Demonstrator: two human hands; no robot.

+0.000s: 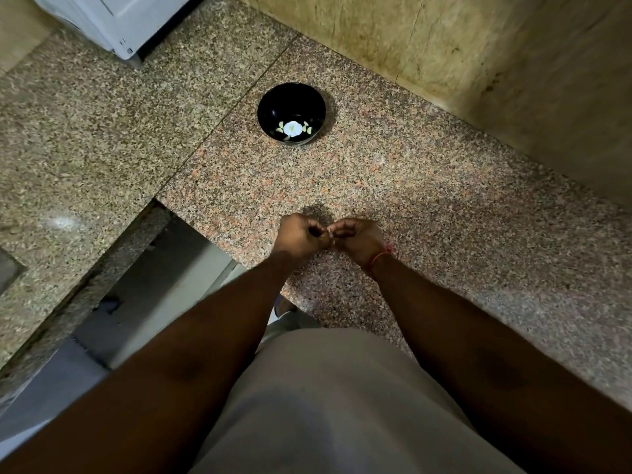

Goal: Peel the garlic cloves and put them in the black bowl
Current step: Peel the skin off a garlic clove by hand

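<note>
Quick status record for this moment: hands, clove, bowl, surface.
left hand: fingers curled, pinching the garlic clove
right hand: fingers curled, pinching the same clove
garlic clove: small pale piece between both hands, mostly hidden; peel state unclear
black bowl: upright, beyond the hands, holds a few pale pieces
granite counter: bears the bowl

garlic clove (pixel 329 231) – pinched between both hands | black bowl (pixel 291 112) – upright, well beyond

No text, label, brand, number or sign can be read anywhere in the head view. The black bowl (pixel 291 112) carries only a painted white flower with pale green leaves, no lettering; the white appliance (pixel 113 20) to its upper left shows no legible marking.
</note>
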